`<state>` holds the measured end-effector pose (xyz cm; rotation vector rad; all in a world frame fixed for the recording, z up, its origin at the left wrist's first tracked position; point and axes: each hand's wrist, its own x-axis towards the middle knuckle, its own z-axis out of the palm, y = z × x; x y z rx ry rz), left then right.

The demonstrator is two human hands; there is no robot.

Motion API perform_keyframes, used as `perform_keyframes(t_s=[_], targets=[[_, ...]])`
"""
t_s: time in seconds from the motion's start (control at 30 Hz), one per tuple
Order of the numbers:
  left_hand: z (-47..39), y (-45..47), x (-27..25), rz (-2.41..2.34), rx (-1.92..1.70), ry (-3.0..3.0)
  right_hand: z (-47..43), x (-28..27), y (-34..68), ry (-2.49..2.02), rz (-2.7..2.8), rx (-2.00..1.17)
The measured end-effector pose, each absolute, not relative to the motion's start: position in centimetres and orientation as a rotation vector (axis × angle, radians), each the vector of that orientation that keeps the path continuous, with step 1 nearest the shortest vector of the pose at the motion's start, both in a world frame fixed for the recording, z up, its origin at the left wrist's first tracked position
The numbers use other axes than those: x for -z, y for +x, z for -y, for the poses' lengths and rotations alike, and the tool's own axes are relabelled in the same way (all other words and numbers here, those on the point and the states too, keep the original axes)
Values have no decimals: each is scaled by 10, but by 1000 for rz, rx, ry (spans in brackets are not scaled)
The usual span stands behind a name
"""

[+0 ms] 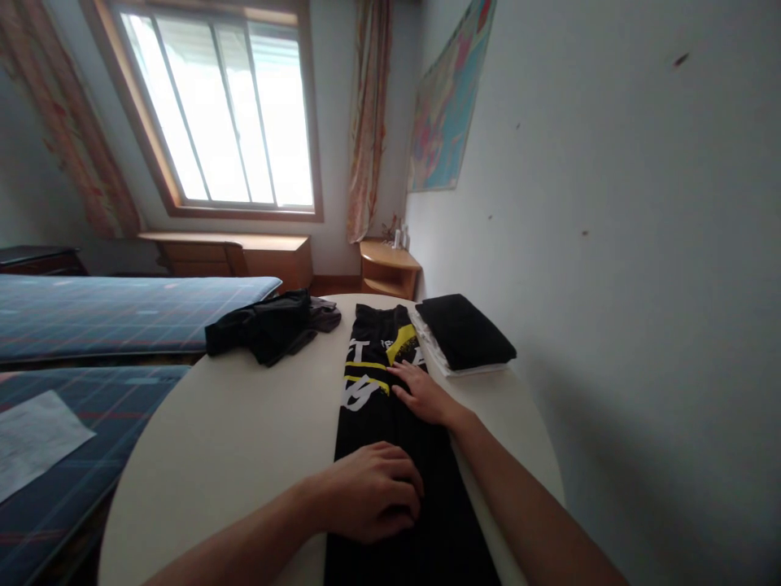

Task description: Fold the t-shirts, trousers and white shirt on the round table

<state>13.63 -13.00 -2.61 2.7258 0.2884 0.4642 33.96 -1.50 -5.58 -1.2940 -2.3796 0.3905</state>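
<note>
A long black garment (390, 439) with white lettering and yellow stripes lies folded into a narrow strip on the round white table (244, 456). My left hand (375, 492) rests on its near part, fingers loosely curled and the thumb apart from them, with nothing visible between. Farther up, my right hand (424, 395) lies on the garment's right side by the printed area. Its fingers are stretched out and spread on the cloth.
A folded stack of black and white clothes (467, 334) sits at the table's far right, near the wall. Crumpled dark clothing (268, 325) lies at the far left. Beds with plaid mattresses (122, 317) stand left of the table; one holds a paper sheet (40, 439).
</note>
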Motion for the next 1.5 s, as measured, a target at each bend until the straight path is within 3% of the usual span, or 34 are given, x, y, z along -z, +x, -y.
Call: perform_keyframes(t_s=[0.27, 0.7, 0.9, 1.0, 1.5], targets=[[134, 128, 23, -638, -311, 2688, 24, 50, 334, -1406, 2457, -365], [135, 121, -3, -180, -338, 2179, 51, 12, 337, -1157, 2502, -522], [110, 113, 21, -784, -605, 2484, 44, 26, 335, -1209, 2373, -393], [100, 107, 34, -1062, -458, 2614, 37, 39, 334, -1305, 2363, -340], [112, 94, 24, -1004, -233, 2630, 42, 30, 331, -1296, 2433, -332]])
